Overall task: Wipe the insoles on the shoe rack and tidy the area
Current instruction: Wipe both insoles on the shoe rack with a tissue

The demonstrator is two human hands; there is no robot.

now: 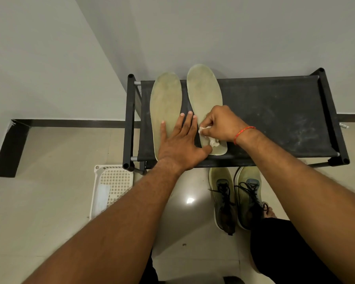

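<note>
I count two insoles (166,107) (205,93) on one black shoe rack (275,111), two laced shoes (222,199) (249,197) on the floor, one white plastic basket (115,181), one crumpled white wipe (213,142), and two hands (180,144) (221,124), one wearing a single red thread bracelet (243,133).

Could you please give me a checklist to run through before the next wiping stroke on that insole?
1. Right hand pinches the wipe: ok.
2. Wipe touches the wiped insole near its heel: ok.
3. Left hand lies flat, steadying the other insole: ok.
4. Insoles wholly on the shoe rack: not ok, toes overhang the rear bar.
5. Wipe clean enough: cannot tell.
</note>
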